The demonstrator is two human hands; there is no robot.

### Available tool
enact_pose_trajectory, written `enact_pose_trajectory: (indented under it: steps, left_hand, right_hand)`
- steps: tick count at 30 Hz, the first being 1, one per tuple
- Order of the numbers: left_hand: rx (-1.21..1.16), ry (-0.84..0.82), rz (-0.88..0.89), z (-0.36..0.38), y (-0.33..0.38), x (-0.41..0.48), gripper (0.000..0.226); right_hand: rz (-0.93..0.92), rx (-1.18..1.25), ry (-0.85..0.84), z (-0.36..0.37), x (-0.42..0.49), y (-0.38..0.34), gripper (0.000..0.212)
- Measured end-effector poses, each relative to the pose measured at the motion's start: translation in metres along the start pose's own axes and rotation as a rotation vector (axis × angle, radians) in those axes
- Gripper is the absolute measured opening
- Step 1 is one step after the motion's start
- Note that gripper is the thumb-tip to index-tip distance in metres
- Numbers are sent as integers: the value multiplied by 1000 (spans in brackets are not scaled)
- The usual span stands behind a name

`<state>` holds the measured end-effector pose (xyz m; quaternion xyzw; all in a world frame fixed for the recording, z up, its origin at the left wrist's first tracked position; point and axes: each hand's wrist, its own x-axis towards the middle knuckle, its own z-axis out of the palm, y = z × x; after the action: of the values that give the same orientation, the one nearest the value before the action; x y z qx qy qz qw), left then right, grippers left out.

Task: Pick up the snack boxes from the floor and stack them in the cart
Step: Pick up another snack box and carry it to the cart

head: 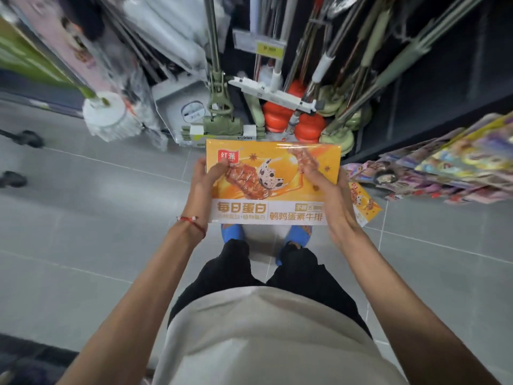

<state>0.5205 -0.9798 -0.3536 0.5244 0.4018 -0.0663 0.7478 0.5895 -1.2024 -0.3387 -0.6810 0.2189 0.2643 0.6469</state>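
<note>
White mop head (107, 118) far left. Left hand (206, 182) grips the yellow snack box (273, 187) at its left edge, thumb on top. The box is held flat above blue slippers (232, 233). Right hand (324, 190) grips its right side. Second snack box (366, 204) lies on the floor (83, 218), near the magazine rack (444, 165).
</note>
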Motion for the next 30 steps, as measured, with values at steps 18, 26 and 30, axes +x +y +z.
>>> enact_pose_trajectory:
  steps: [18,26,30]
  left_hand:
    - [62,-121,301,-22,118,-35,58]
    - [70,37,442,-11,115,-69,63]
    - [24,147,423,-10,84,-96,61]
  right_hand:
    - [-266,148,-62,49,-39,-86,19]
    - [-267,176,-214,43,-29,-92,64]
    - [-229,148,-309,35,-29,-83,73]
